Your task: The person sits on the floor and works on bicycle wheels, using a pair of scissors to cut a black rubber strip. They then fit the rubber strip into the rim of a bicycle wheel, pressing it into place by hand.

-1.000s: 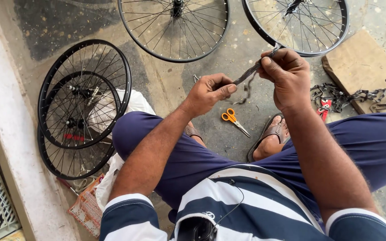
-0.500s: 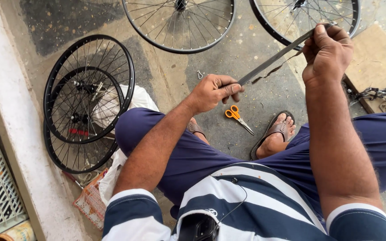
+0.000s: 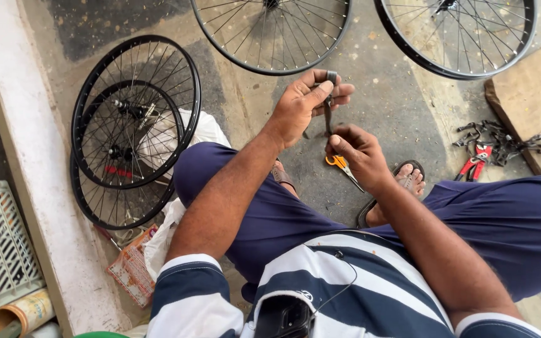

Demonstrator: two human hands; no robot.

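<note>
I sit on the concrete floor with both hands raised in front of me. My left hand (image 3: 308,100) pinches the top end of a dark rubber strip (image 3: 328,106) between thumb and fingers. The strip hangs down to my right hand (image 3: 358,153), whose fingertips grip its lower end. Both hands sit close together, one above the other. Orange-handled scissors (image 3: 340,164) lie on the floor just below my right hand, partly hidden by it.
Stacked black spoked wheels (image 3: 134,125) lie at the left beside a white cloth (image 3: 203,128). Two larger wheels (image 3: 270,37) lie at the top. Red-handled pliers (image 3: 478,156) and a chain pile (image 3: 515,141) sit right, near a wooden board (image 3: 533,94). A white ledge (image 3: 32,188) runs along the left.
My right hand came down from up high at the right to just under my left hand. The strip, stretched long between the hands before, now hangs short and vertical.
</note>
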